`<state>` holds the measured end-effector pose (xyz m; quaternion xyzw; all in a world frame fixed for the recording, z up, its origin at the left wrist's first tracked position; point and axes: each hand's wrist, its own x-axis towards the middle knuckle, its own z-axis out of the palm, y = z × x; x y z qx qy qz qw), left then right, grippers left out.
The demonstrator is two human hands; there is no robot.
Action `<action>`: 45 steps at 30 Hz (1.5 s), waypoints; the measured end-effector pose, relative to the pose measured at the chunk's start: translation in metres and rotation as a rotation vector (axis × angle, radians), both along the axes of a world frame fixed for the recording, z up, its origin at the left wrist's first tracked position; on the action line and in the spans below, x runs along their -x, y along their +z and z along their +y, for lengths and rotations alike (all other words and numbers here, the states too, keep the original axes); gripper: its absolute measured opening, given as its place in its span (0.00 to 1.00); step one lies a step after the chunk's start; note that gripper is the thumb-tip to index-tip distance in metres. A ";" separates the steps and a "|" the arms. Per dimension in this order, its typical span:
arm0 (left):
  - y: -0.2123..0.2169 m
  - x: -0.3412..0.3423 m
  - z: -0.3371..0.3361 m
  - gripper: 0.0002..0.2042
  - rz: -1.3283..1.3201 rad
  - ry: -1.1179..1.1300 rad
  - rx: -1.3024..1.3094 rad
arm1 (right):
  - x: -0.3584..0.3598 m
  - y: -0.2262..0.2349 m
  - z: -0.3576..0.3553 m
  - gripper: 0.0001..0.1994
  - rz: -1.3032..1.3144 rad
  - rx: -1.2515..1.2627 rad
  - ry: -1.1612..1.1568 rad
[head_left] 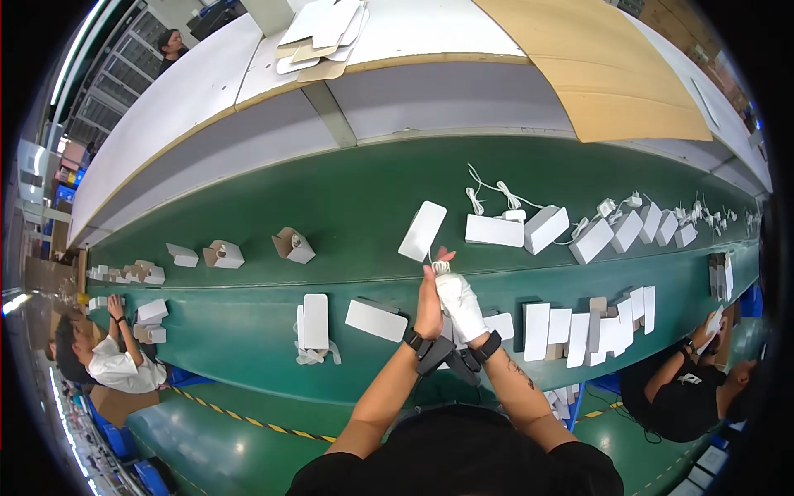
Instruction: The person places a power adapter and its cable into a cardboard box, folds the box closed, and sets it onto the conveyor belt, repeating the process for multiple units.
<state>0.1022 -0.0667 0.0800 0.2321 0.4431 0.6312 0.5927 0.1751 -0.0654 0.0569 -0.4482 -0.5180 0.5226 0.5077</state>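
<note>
Coiled cable [442,267] sits between left hand [428,306] and right hand [461,303].

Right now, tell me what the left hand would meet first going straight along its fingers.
The left hand would probably meet the white box ahead on the green surface, though depth is unclear; it might pass above.

Black short-sleeved top [455,459], bottom centre. Above it, both wrists wear black straps [488,346] with boxy devices [434,355]; the right hand [461,302] has a white glove [463,312], its forearm [526,407] dark markings [519,374].
</note>
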 end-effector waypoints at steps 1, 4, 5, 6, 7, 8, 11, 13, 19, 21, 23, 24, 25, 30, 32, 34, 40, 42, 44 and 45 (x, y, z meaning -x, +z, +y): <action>-0.009 0.003 0.005 0.27 -0.005 -0.007 0.002 | -0.003 -0.010 0.001 0.12 0.048 0.047 0.009; -0.038 0.027 0.036 0.31 0.849 0.150 0.170 | -0.029 -0.015 0.006 0.15 0.082 0.230 -0.015; -0.046 0.038 0.047 0.34 1.137 0.207 0.222 | -0.041 -0.005 0.008 0.16 0.074 0.362 -0.042; -0.052 0.049 0.058 0.38 1.425 0.264 0.273 | -0.052 0.006 0.009 0.17 0.066 0.494 -0.071; -0.058 0.054 0.072 0.38 1.419 0.255 0.264 | -0.063 0.018 0.008 0.17 0.062 0.492 -0.084; -0.064 0.060 0.085 0.40 1.507 -0.013 0.471 | -0.074 0.032 0.004 0.17 0.187 0.536 0.009; -0.088 0.106 0.087 0.41 1.285 -0.434 0.476 | -0.099 0.071 -0.005 0.18 0.451 0.613 0.198; -0.092 0.138 0.078 0.39 0.677 -0.653 0.105 | -0.113 0.092 -0.007 0.19 0.546 0.784 0.276; -0.024 0.097 0.050 0.42 0.530 -0.958 -0.114 | -0.129 0.107 -0.003 0.21 0.627 0.866 0.459; 0.008 0.076 0.041 0.44 0.589 -1.081 -0.189 | -0.120 0.103 0.006 0.18 0.539 0.835 0.478; 0.030 0.056 0.028 0.44 0.621 -1.050 -0.170 | -0.118 0.115 0.019 0.16 0.069 0.517 0.576; 0.038 0.047 0.022 0.44 0.654 -1.014 -0.154 | -0.117 0.123 0.024 0.14 -0.397 0.178 0.641; 0.043 0.041 0.015 0.44 0.684 -0.978 -0.139 | -0.116 0.128 0.024 0.13 -0.856 -0.179 0.670; 0.030 0.028 -0.010 0.42 0.774 -0.908 -0.167 | -0.107 0.104 0.010 0.09 -1.394 -0.579 0.659; 0.030 0.030 -0.019 0.42 0.726 -0.801 -0.135 | -0.117 0.107 0.030 0.07 -0.947 -0.542 0.692; 0.026 0.036 -0.012 0.42 0.703 -0.741 -0.126 | -0.107 0.102 0.039 0.06 -0.728 -0.528 0.700; -0.031 0.103 0.028 0.37 0.953 -0.484 -0.355 | -0.072 0.010 0.116 0.08 -0.719 -1.018 0.321; -0.051 0.144 0.043 0.37 0.671 -0.293 -0.252 | -0.085 -0.002 0.166 0.12 -1.561 -0.523 0.136; -0.081 0.197 0.057 0.39 0.706 -0.214 -0.229 | -0.064 -0.022 0.204 0.13 -1.671 -0.425 0.249; -0.085 0.210 0.065 0.40 0.730 -0.156 -0.207 | -0.057 -0.036 0.218 0.14 -1.785 -0.299 0.357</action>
